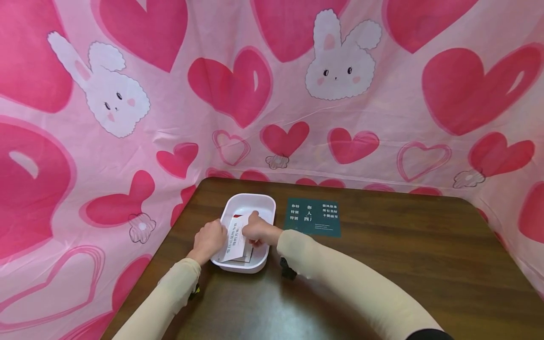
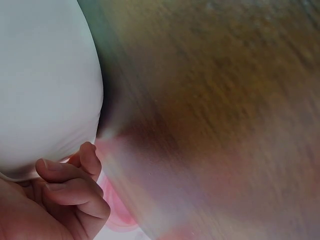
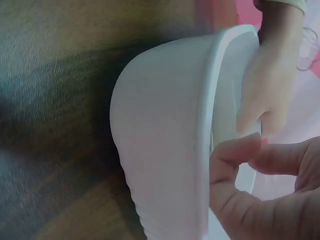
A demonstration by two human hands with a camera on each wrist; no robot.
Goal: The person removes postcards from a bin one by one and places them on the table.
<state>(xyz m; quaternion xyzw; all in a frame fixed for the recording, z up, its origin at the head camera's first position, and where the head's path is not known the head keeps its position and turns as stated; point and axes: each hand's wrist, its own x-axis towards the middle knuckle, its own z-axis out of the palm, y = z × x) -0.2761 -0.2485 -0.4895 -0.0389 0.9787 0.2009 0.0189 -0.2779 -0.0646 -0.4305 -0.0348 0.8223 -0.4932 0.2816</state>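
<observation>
A white plastic basin [image 1: 267, 257] stands on the table toward its left side, with several printed cards inside. My left hand [image 1: 208, 240] is at the basin's left rim, and its curled fingers grip the edge. In the left wrist view the fingers [image 2: 75, 197] bend against the basin's outer wall. Over the basin's right side reaches my right hand [image 1: 258, 230], thumb and index finger pinching a white card [image 1: 234, 238] with dark printed characters. That card is tilted up above another card [image 1: 245, 256] on the basin floor. In the right wrist view, the basin wall hides most of the cards.
A dark green card [image 1: 314, 217] with white characters lies flat on the brown wooden table [image 1: 403, 245], just right of the basin. Pink cloth [image 1: 293, 108] with hearts and rabbits hangs behind and to the left of the table.
</observation>
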